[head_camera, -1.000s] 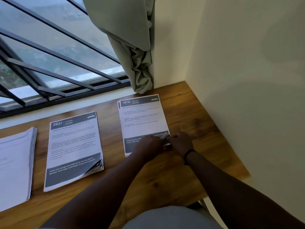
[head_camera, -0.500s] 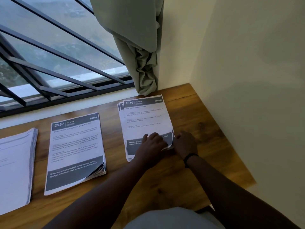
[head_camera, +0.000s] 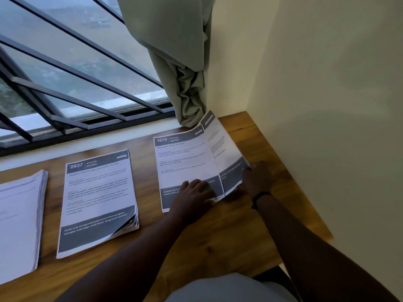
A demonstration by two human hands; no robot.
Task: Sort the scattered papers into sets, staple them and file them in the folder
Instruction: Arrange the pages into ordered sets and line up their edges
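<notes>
Wooden table [head_camera: 229, 243] carries three paper lots: a thick stack [head_camera: 19, 223] at left, set 2937 [head_camera: 98, 201] in the middle, set 1670 [head_camera: 185, 164] at right. Left hand [head_camera: 193, 196] presses set 1670 flat, fingers straight. Right hand [head_camera: 254, 179] pinches a raised sheet [head_camera: 224, 153] at its lower corner.
</notes>
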